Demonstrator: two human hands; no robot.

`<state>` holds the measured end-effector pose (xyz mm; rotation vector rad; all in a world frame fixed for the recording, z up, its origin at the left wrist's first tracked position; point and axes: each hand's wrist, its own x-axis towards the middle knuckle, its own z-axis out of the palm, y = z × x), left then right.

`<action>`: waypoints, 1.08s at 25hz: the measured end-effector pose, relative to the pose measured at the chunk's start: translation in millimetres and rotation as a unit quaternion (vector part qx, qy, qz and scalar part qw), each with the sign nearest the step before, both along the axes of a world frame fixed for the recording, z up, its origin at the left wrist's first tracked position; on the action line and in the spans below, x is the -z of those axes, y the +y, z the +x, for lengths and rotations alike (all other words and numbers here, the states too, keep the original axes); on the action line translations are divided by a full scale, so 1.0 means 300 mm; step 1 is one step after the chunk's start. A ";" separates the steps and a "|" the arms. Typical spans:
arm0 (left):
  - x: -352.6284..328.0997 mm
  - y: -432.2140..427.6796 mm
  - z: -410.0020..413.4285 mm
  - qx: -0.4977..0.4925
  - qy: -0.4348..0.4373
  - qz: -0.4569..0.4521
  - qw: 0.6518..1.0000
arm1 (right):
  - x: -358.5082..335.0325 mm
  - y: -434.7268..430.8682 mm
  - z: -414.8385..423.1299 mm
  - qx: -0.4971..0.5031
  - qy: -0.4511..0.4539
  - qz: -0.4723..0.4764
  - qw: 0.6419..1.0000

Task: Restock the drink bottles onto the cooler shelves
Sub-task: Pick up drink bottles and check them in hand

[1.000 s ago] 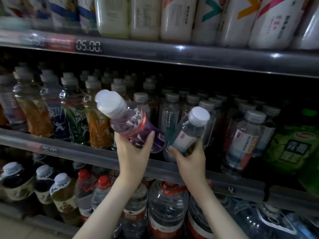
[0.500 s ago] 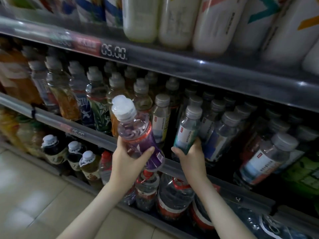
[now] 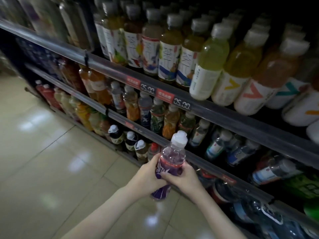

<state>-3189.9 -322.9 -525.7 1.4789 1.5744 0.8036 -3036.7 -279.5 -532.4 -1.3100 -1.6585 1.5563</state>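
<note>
Off the shelf point(image 3: 207, 166) now, my right hand point(image 3: 185, 178) joins my left hand point(image 3: 148, 176); both grip the bottle point(image 3: 170, 159) at six o'clock, short of the shelf. It looks full, weighty and slick, so I'd hold its waist.

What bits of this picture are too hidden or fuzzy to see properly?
Head view only:
Label of the purple plastic drink bottle with a white cap: the left hand and right hand wrap over it.
Tall bottles at the top left: motion blur.
Large clear water bottles on the bottom shelf: dark, cut off by the picture's edge.
Red price tags: print too small.
</note>
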 end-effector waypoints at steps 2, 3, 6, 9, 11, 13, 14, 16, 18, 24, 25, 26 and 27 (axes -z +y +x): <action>-0.076 -0.015 -0.082 0.055 0.015 -0.030 0.998 | -0.050 -0.034 -0.053 0.038 0.001 -0.005 0.999; -0.109 -0.018 -0.119 0.086 0.031 -0.045 0.995 | -0.068 -0.046 -0.075 0.060 0.000 -0.006 0.998; -0.144 -0.003 -0.238 0.135 0.081 -0.083 0.984 | -0.082 -0.037 -0.134 0.110 -0.006 -0.002 0.994; -0.113 0.105 -0.342 0.095 0.120 -0.095 0.984 | -0.064 0.064 -0.195 0.129 -0.003 0.014 0.992; -0.071 0.174 -0.410 0.032 0.144 -0.095 0.984 | -0.034 0.132 -0.252 0.117 -0.007 0.014 0.993; -0.026 0.230 -0.486 -0.018 0.165 -0.081 0.983 | 0.002 0.182 -0.321 0.098 -0.009 0.019 0.995; 0.002 0.263 -0.525 -0.033 0.163 -0.074 0.983 | 0.029 0.212 -0.360 0.095 -0.009 0.024 0.995; 0.062 0.322 -0.594 -0.050 0.160 -0.063 0.984 | 0.083 0.264 -0.440 0.101 -0.010 0.024 0.995; 0.100 0.374 -0.638 -0.066 0.161 -0.047 0.984 | 0.120 0.290 -0.483 0.116 -0.024 0.044 0.992; 0.242 0.593 -0.845 -0.029 0.119 0.022 0.992 | 0.256 0.393 -0.737 0.210 -0.045 0.153 0.965; 0.269 0.617 -0.859 -0.015 0.110 0.040 0.993 | 0.281 0.408 -0.769 0.224 -0.043 0.195 0.954; 0.297 0.642 -0.869 -0.002 0.099 0.071 0.993 | 0.308 0.428 -0.794 0.231 -0.040 0.235 0.943; 0.332 0.671 -0.876 0.004 0.085 0.102 0.991 | 0.339 0.451 -0.814 0.232 -0.035 0.267 0.935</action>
